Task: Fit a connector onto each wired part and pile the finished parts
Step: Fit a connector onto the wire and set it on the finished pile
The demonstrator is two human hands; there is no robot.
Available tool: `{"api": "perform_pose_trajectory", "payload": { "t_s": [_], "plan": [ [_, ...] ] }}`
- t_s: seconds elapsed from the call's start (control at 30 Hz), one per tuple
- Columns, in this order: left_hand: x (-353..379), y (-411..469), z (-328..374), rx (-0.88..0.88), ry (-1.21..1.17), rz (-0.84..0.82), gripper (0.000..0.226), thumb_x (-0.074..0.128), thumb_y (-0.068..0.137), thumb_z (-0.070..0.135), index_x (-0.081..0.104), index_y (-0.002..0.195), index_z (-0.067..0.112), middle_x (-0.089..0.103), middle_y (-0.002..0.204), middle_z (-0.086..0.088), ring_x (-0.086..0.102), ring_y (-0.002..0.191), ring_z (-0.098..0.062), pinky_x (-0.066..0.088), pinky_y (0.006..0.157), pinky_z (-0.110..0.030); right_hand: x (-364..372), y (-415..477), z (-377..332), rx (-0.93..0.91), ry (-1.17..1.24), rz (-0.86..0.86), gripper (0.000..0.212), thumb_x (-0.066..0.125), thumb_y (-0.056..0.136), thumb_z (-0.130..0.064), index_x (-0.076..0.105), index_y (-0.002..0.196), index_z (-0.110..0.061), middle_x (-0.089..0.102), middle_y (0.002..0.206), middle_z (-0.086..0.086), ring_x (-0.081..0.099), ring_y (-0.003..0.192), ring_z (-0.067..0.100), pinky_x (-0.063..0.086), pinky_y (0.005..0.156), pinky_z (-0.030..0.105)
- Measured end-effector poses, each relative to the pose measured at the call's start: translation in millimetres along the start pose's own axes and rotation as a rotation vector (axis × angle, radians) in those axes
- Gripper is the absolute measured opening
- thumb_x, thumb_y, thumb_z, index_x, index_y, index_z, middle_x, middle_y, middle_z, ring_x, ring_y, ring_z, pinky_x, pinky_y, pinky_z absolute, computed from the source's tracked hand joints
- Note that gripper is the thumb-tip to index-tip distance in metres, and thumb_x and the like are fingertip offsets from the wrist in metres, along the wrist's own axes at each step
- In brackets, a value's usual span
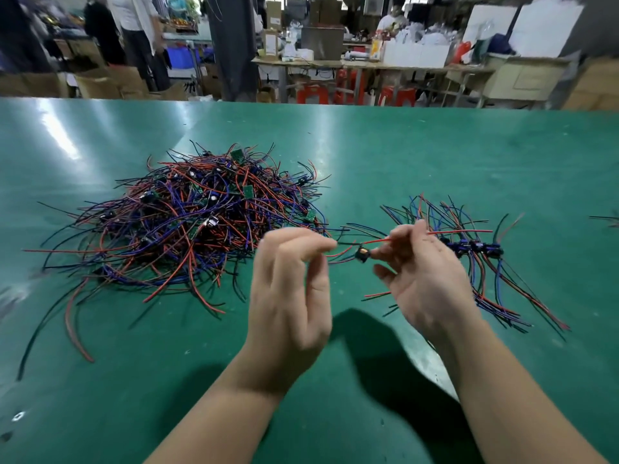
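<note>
Watching from my end, both hands were up over the green table (435,155), close together. The left hand (291,289) had its fingers curled, with thumb and forefinger nipped together on a thin black wire (348,244). That wire ran straight across to a small round black part (362,254) hanging between the two hands, clear of the table.

The right hand (422,272) had the part at its fingertips, thumb tip against it, palm turned up and the other fingers loosely bent. A red wire (462,231) from the part passed by the forefinger and stuck out to the right. There was blur there, so I couldn't tell how many fingers were actually on the part.

Off to the left lay the big heap (201,216), a tangle of red, blue and black leads with little green boards and dark parts poking through. To the right, just behind the right hand, sat the smaller batch (475,247), its dark parts lined up in a row and its leads fanning out towards and away from me. A few stray wires (608,221) showed at the far right edge.

Beyond the table I could see workshop benches (368,63), cardboard boxes (110,82) and red stools (315,93), all soft and smeared.
</note>
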State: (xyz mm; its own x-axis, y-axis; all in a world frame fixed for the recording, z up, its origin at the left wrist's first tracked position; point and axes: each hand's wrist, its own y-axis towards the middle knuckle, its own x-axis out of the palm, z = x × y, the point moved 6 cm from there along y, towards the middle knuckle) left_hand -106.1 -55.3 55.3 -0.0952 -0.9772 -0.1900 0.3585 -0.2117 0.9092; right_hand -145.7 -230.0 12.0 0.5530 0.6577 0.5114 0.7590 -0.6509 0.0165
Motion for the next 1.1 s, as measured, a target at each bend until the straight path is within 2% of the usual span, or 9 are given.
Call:
{"api": "perform_pose_trajectory", "payload": {
  "t_s": [0.17, 0.27, 0.37, 0.53, 0.63, 0.73, 0.87, 0.97, 1.1],
  "plan": [
    [-3, -2, -26, -0.309, 0.070, 0.077, 0.033, 0.053, 0.085, 0.001, 0.049, 0.117, 0.003, 0.047, 0.114, 0.000, 0.050, 0.103, -0.023, 0.043, 0.093, -0.039, -5, 2, -1, 0.136, 0.273, -0.013, 0.040, 0.036, 0.099, -0.041, 0.053, 0.069, -0.019, 0.051, 0.059, -0.004, 0.058, 0.055, 0.011, 0.048, 0.063, 0.029],
    [12, -5, -28, -0.352, 0.152, -0.165, 0.046, 0.050, 0.090, 0.024, 0.050, 0.131, 0.003, 0.053, 0.128, -0.005, 0.047, 0.123, -0.021, 0.033, 0.107, -0.038, 4, -2, 1, 0.181, 0.340, -0.056, 0.040, 0.036, 0.098, -0.041, 0.052, 0.069, -0.019, 0.049, 0.059, -0.005, 0.055, 0.052, 0.008, 0.052, 0.059, 0.024],
    [27, -11, -21, -0.300, 0.182, -0.360, 0.053, 0.045, 0.091, 0.043, 0.054, 0.133, 0.011, 0.057, 0.133, -0.002, 0.049, 0.127, -0.021, 0.030, 0.106, -0.039, 12, -7, 5, 0.224, 0.400, -0.080, 0.044, 0.037, 0.098, -0.039, 0.057, 0.065, -0.016, 0.050, 0.059, -0.002, 0.056, 0.051, 0.009, 0.053, 0.056, 0.022],
    [30, -13, -15, -0.247, -0.016, -0.308, 0.033, 0.062, 0.089, 0.033, 0.069, 0.112, 0.010, 0.071, 0.105, 0.002, 0.065, 0.097, -0.011, 0.048, 0.088, -0.028, 21, -11, 11, 0.227, 0.261, -0.141, 0.036, 0.048, 0.085, -0.034, 0.071, 0.065, -0.014, 0.060, 0.062, 0.001, 0.065, 0.058, 0.013, 0.053, 0.052, 0.022],
    [28, -14, -25, -0.515, -0.269, -0.237, 0.015, 0.062, 0.090, 0.026, 0.073, 0.095, 0.017, 0.073, 0.083, 0.008, 0.065, 0.063, -0.005, 0.053, 0.062, -0.020, 23, -13, 10, 0.170, 0.154, -0.198, 0.025, 0.055, 0.078, -0.026, 0.077, 0.072, -0.015, 0.065, 0.065, 0.001, 0.065, 0.058, 0.009, 0.053, 0.055, 0.018],
    [34, -18, -33, -0.795, -0.508, -0.276, 0.022, 0.060, 0.089, 0.034, 0.071, 0.088, 0.016, 0.071, 0.071, 0.004, 0.050, 0.036, -0.007, 0.040, 0.041, -0.016, 20, -10, 12, 0.135, 0.033, -0.218, 0.023, 0.057, 0.078, -0.024, 0.077, 0.077, -0.014, 0.065, 0.067, 0.001, 0.058, 0.057, 0.008, 0.050, 0.058, 0.017],
    [47, -27, -26, -1.088, -0.904, -0.435, 0.025, 0.056, 0.081, 0.030, 0.072, 0.085, 0.011, 0.067, 0.065, -0.002, 0.034, 0.027, -0.003, 0.029, 0.034, -0.011, 22, -14, 20, 0.204, -0.092, -0.281, 0.038, 0.064, 0.073, -0.036, 0.069, 0.082, 0.000, 0.058, 0.066, 0.010, 0.051, 0.062, 0.021, 0.040, 0.075, 0.037],
    [50, -35, -15, -1.227, -1.082, -0.646, 0.027, 0.056, 0.081, 0.030, 0.074, 0.084, 0.010, 0.066, 0.065, 0.000, 0.033, 0.027, 0.002, 0.027, 0.031, -0.008, 26, -20, 21, 0.274, -0.063, -0.370, 0.040, 0.061, 0.076, -0.035, 0.070, 0.086, 0.002, 0.048, 0.053, 0.007, 0.050, 0.042, 0.014, 0.049, 0.058, 0.023],
    [48, -41, -12, -1.358, -1.192, -0.796, 0.030, 0.055, 0.081, 0.031, 0.077, 0.086, 0.013, 0.064, 0.065, 0.006, 0.038, 0.029, 0.003, 0.030, 0.028, -0.009, 26, -22, 13, 0.271, -0.029, -0.394, 0.022, 0.064, 0.070, -0.025, 0.076, 0.074, -0.008, 0.056, 0.056, 0.005, 0.046, 0.045, 0.009, 0.049, 0.051, 0.018]
  ]
}}
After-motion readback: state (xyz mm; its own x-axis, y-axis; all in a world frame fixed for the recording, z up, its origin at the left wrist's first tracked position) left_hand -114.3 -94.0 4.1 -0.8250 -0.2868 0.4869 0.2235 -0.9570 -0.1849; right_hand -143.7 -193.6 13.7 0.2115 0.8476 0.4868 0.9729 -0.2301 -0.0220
